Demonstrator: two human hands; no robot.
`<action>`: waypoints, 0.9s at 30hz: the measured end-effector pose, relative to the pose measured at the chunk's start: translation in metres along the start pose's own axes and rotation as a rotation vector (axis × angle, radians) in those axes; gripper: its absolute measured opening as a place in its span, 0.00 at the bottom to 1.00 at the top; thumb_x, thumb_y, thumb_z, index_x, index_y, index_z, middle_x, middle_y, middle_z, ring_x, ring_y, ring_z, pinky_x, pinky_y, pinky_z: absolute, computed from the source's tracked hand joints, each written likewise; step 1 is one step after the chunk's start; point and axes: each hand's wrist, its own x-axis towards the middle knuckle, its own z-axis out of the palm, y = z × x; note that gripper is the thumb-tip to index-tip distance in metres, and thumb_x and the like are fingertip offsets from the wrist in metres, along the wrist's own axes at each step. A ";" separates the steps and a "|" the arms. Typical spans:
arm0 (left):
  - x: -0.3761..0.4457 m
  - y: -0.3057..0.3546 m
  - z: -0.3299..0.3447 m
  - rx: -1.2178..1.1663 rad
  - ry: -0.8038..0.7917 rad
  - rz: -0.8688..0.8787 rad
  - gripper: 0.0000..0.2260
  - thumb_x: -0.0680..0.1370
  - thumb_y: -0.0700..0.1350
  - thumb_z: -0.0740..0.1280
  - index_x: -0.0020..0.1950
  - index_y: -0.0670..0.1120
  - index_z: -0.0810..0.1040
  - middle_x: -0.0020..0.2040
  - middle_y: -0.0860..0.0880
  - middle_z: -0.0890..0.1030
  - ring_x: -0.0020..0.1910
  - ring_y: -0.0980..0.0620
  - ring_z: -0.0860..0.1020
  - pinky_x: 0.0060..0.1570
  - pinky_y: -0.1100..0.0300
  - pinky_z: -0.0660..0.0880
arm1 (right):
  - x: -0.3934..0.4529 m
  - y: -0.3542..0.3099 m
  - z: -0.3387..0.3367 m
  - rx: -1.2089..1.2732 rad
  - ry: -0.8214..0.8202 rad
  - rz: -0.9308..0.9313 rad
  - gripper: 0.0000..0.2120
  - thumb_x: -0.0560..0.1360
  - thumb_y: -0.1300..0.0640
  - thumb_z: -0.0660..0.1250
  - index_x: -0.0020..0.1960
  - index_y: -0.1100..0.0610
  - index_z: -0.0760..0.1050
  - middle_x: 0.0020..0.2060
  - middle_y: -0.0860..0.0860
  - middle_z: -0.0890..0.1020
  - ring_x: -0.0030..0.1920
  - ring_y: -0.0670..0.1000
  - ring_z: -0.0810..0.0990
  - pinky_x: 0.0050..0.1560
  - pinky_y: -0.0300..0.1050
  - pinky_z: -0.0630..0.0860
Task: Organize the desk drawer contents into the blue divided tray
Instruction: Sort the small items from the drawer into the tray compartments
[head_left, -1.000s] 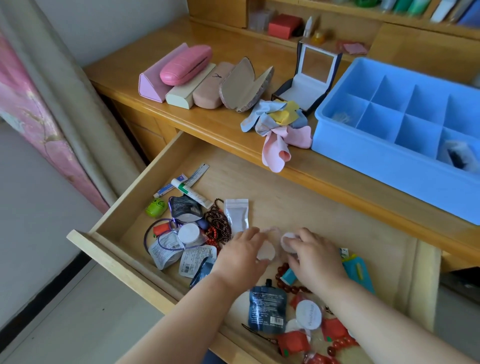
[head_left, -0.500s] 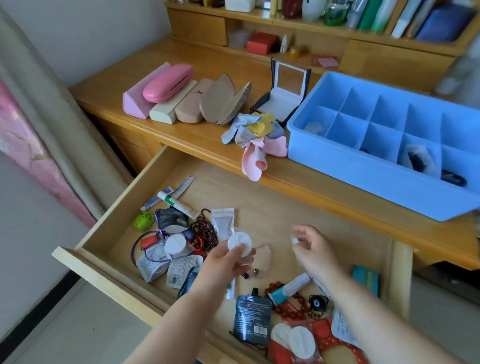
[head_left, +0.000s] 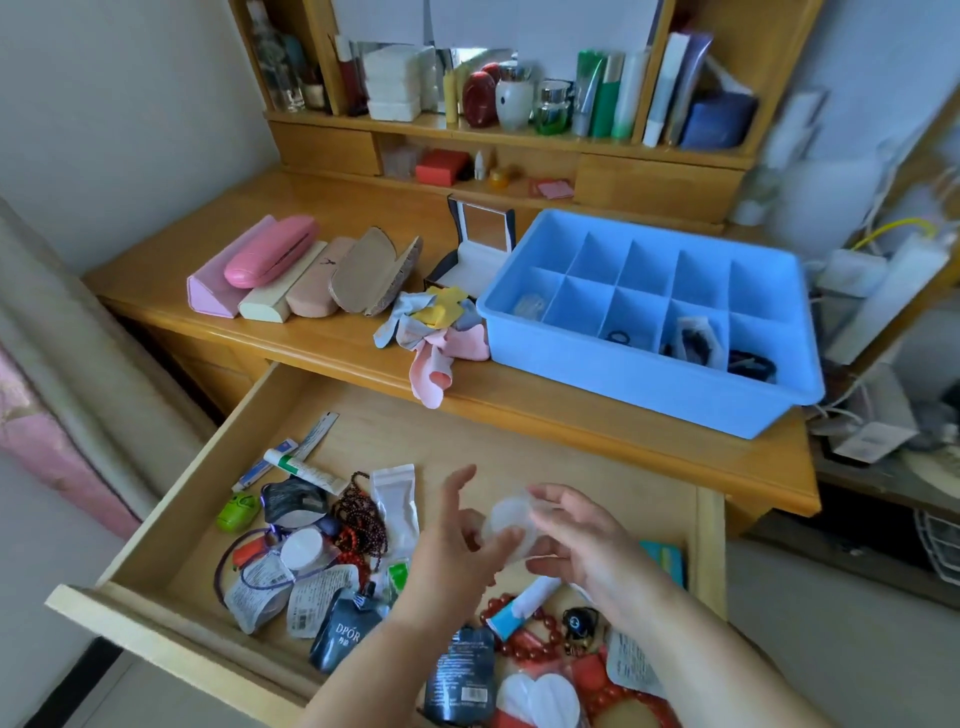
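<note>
The blue divided tray (head_left: 623, 387) stands on the desk at the right; some of its front compartments hold small dark items and a clear packet. Below it the open wooden drawer (head_left: 156, 618) holds a jumble: ointment tubes (head_left: 301, 462), a clear zip bag (head_left: 397, 499), dark bead bracelets (head_left: 358, 514), dark sachets (head_left: 460, 675), red beads (head_left: 524, 642). Above the drawer's middle, my left hand (head_left: 452, 551) and my right hand (head_left: 587, 540) meet on a small round translucent white pad (head_left: 506, 517). My left thumb presses on it, with the other left fingers raised. My right fingertips pinch its upper edge.
Several glasses cases (head_left: 270, 270) lie in a row at the desk's back left. A heap of lens cloths (head_left: 436, 332) and an open mirrored box (head_left: 480, 244) sit left of the tray. Bottles and books fill the shelf behind. A cabinet with cables stands right.
My left hand has carried the round white pad to the right and my right hand has taken hold of it too. The view has tilted up, showing the shelf.
</note>
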 end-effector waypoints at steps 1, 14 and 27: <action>0.000 0.002 0.002 0.081 -0.026 0.053 0.25 0.73 0.46 0.72 0.64 0.60 0.64 0.33 0.45 0.75 0.31 0.56 0.73 0.34 0.62 0.74 | -0.001 0.001 -0.003 -0.021 0.015 0.015 0.13 0.76 0.58 0.67 0.60 0.50 0.74 0.48 0.53 0.83 0.45 0.52 0.83 0.44 0.43 0.78; -0.002 -0.030 -0.014 0.001 0.076 -0.084 0.10 0.77 0.37 0.65 0.55 0.49 0.76 0.40 0.44 0.83 0.33 0.51 0.80 0.38 0.59 0.78 | -0.007 -0.067 -0.035 -0.343 0.140 -0.299 0.15 0.78 0.58 0.64 0.55 0.37 0.71 0.54 0.41 0.79 0.34 0.45 0.79 0.36 0.40 0.77; 0.005 -0.083 -0.040 -0.168 -0.069 -0.340 0.11 0.82 0.45 0.56 0.53 0.64 0.69 0.37 0.52 0.81 0.35 0.70 0.77 0.55 0.82 0.55 | 0.098 -0.222 -0.055 -1.300 0.427 -0.272 0.13 0.76 0.52 0.64 0.60 0.53 0.70 0.55 0.53 0.77 0.51 0.55 0.75 0.44 0.45 0.69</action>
